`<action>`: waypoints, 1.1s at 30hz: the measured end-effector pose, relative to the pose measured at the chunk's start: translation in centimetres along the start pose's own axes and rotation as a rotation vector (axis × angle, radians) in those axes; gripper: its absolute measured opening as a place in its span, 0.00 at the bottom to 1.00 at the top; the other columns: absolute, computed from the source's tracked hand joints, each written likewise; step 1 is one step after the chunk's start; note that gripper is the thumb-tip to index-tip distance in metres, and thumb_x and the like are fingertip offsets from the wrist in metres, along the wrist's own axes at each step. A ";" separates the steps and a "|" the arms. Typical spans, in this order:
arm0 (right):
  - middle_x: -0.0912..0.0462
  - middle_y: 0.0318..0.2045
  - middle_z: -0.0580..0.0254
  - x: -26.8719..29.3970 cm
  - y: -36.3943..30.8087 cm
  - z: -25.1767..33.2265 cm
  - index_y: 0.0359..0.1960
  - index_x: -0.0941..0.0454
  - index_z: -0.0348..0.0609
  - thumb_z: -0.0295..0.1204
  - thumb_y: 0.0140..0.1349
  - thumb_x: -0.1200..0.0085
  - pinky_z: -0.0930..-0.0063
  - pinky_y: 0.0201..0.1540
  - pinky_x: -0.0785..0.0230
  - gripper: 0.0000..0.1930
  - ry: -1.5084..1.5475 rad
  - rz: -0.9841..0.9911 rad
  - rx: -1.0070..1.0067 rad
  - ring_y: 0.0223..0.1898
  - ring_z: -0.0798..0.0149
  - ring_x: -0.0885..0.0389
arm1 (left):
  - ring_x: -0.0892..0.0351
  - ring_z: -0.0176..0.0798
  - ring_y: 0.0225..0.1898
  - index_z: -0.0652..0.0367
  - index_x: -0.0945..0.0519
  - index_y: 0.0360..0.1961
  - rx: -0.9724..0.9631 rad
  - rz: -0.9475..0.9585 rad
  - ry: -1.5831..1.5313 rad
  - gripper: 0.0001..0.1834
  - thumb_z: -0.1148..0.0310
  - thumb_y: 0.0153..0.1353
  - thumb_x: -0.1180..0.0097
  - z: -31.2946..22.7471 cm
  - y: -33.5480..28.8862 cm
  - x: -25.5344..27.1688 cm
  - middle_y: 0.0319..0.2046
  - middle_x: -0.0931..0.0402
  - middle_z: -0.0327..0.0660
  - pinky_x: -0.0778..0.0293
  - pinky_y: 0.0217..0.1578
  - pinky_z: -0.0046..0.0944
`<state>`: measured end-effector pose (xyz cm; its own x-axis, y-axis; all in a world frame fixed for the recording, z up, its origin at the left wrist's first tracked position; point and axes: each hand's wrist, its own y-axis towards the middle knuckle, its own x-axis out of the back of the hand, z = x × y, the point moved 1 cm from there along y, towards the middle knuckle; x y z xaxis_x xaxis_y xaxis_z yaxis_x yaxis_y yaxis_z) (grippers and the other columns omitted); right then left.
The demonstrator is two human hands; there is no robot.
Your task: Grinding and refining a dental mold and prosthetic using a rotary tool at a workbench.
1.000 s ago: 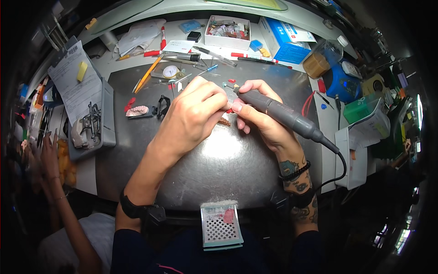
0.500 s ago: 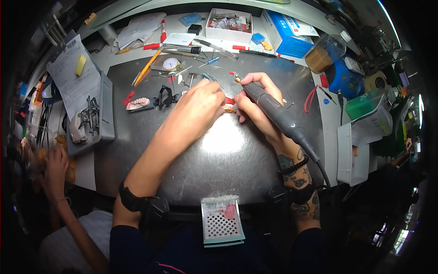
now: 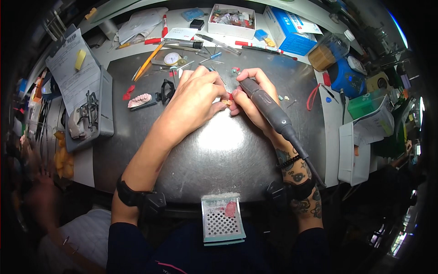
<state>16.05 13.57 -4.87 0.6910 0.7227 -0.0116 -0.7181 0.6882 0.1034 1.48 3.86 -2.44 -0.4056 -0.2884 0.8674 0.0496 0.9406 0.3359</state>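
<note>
In my right hand (image 3: 256, 86) is a dark grey rotary handpiece (image 3: 270, 108), held like a pen, its cord trailing down past my wrist. Its small tip points up and left, beyond my fingers. My left hand (image 3: 197, 93) is closed around a small tan and red piece (image 3: 226, 103), mostly covered by the fingers; it looks like dental work, but I cannot tell its exact kind. The fingertips of both hands meet near it. Left of my left hand lies a pink-and-white dental model (image 3: 139, 101) beside a black hinged articulator (image 3: 165, 92).
Pencils (image 3: 149, 61), markers and a round dial gauge (image 3: 172, 58) lie behind my hands. A white box of small parts (image 3: 232, 31) stands at the back. Grey bin (image 3: 106, 112) at left, white bin (image 3: 349, 162) at right. A perforated tray (image 3: 222, 223) juts from the front edge. Someone's blurred arm shows at left.
My hands have drawn slightly closer together, and the handpiece has turned a little steeper. The other person's hand at far left has moved down and blurred.
</note>
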 end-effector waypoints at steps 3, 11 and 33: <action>0.20 0.21 0.61 -0.1 -0.1 -0.3 0.44 0.35 0.40 0.20 0.57 0.50 0.78 0.26 0.25 0.14 -0.006 -0.015 0.003 0.22 0.72 0.19 | 0.28 0.41 0.44 0.56 0.16 0.32 0.002 -0.004 0.005 0.10 0.70 0.46 0.33 0.0 0.1 -0.2 0.32 0.25 0.37 0.37 0.50 0.43; 0.20 0.21 0.61 -0.3 -0.1 -0.5 0.44 0.35 0.40 0.20 0.57 0.50 0.78 0.26 0.25 0.13 -0.007 -0.040 0.012 0.22 0.72 0.19 | 0.25 0.44 0.36 0.58 0.15 0.29 -0.031 -0.064 -0.035 0.08 0.71 0.46 0.34 0.4 0.0 -0.6 0.25 0.25 0.41 0.33 0.49 0.44; 0.25 0.25 0.65 -0.6 -0.7 0.0 0.45 0.37 0.40 0.18 0.60 0.52 0.80 0.27 0.24 0.13 0.049 -0.029 0.027 0.25 0.74 0.21 | 0.23 0.46 0.38 0.60 0.16 0.32 0.047 -0.053 -0.176 0.10 0.73 0.45 0.33 0.6 0.1 -0.4 0.30 0.20 0.43 0.28 0.42 0.42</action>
<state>16.15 12.66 -4.94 0.7063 0.7051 -0.0634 -0.6948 0.7076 0.1289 1.09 4.17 -2.98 -0.5601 -0.3056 0.7700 -0.0167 0.9335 0.3583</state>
